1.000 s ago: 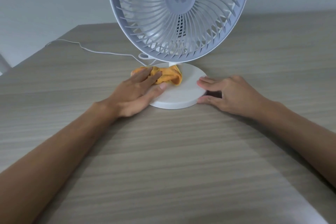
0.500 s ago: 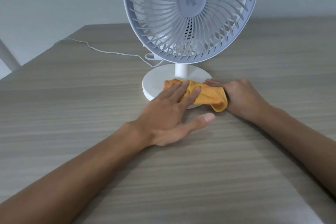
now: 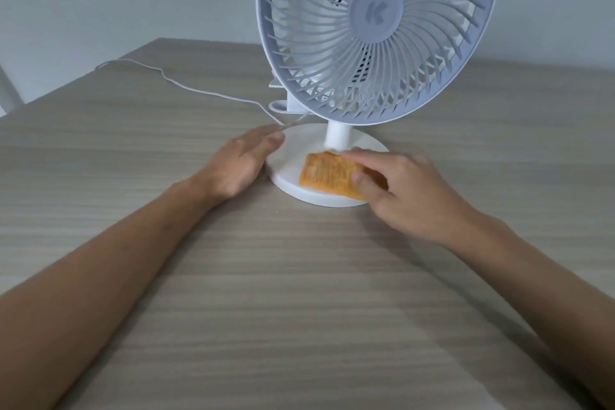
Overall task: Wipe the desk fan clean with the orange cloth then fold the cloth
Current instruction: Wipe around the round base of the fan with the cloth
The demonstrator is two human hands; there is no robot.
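Observation:
A white desk fan (image 3: 376, 33) stands upright on the wooden table, its round base (image 3: 293, 156) in front of me. The orange cloth (image 3: 327, 173) lies flat on the front of the base. My right hand (image 3: 409, 193) presses on the cloth's right part, thumb and fingers gripping it. My left hand (image 3: 241, 163) rests against the left rim of the base, fingers together and curved around the edge, holding nothing else.
A thin white power cable (image 3: 186, 86) runs from the back of the fan leftward across the table (image 3: 299, 309) to its far left corner. A white chair part (image 3: 8, 90) shows at the left edge. A plain wall is behind.
The cloth passed from my left hand to my right hand. My left hand moved to the left rim of the base. The view shifted, so the fan now sits further right.

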